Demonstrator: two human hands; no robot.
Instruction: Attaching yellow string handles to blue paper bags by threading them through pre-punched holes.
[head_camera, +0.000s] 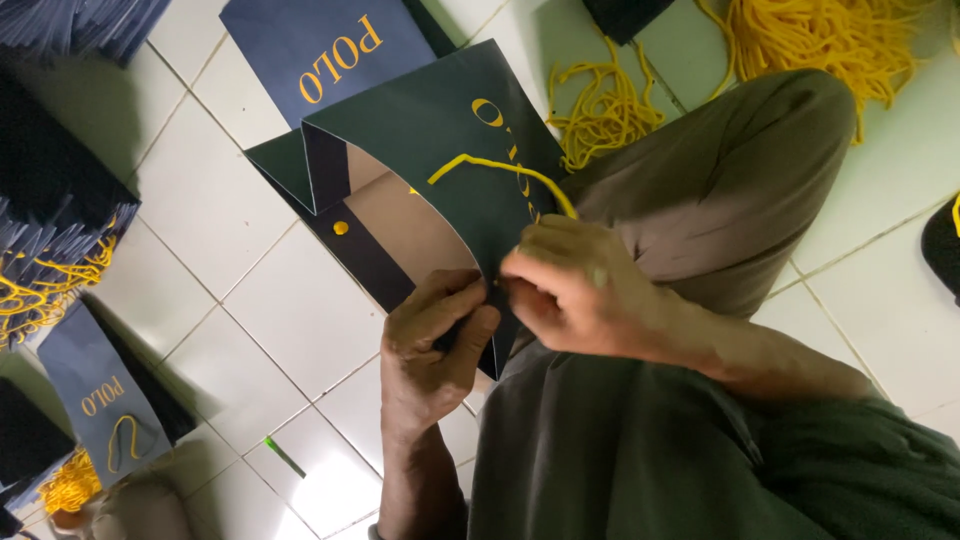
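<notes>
- Left hand (432, 335): fingers pinching the dark green paper bag (440, 150) by its rim, steadying it over the knee.
- Right hand (575, 290): fingertips pinched on the yellow cord (500, 165) at the bag edge.
- More cords (600, 110) lie w/in reach on the tile floor (290, 330).

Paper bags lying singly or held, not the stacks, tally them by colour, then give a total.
Dark green bag, pinched at its rim by left hand and right hand: 1
Navy bags, one at top, one at lower left: 2
Total: 3
</notes>
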